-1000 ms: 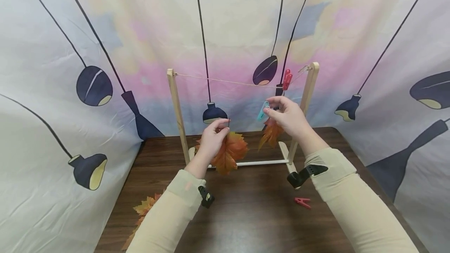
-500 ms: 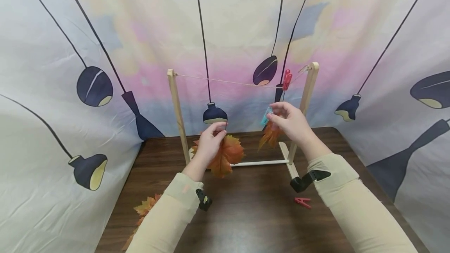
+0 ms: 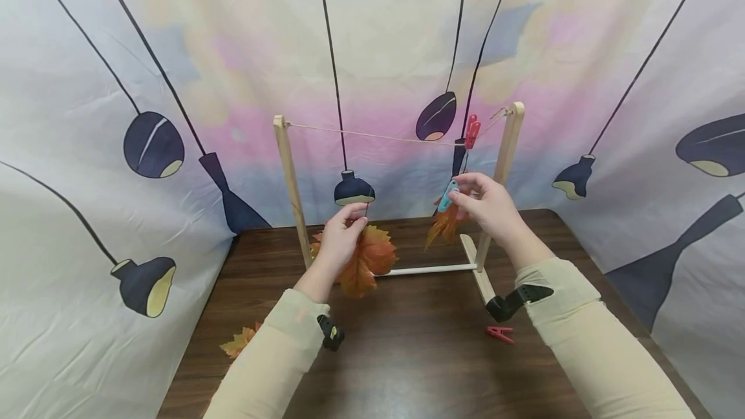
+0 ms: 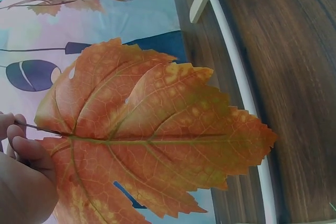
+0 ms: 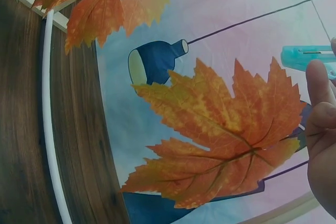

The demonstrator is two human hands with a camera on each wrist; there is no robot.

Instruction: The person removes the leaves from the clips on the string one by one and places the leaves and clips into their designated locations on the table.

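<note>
My left hand (image 3: 340, 238) pinches the thin dark stem of an orange artificial maple leaf (image 4: 142, 129), which hangs below the fingers in front of the frame. In my right hand (image 3: 489, 205) a turquoise clothespin (image 3: 448, 196) is pinched between thumb and fingers. Just behind that hand a second maple leaf (image 5: 226, 145) hangs by its stem from a red clothespin (image 3: 473, 132) on the string (image 3: 372, 135). The string runs between two wooden posts above both hands. In the head view the right hand partly covers the hanging leaf.
The wooden frame has a right post (image 3: 509, 141), a left post (image 3: 291, 186) and a white crossbar (image 3: 433, 270) low down. Another red clothespin (image 3: 500, 333) lies on the brown table (image 3: 407, 354). More leaves (image 3: 237, 343) lie at the left, partly under the sleeve.
My left hand has moved slightly left and down with its leaf. The right hand has shifted a little right and down with the turquoise clothespin.
</note>
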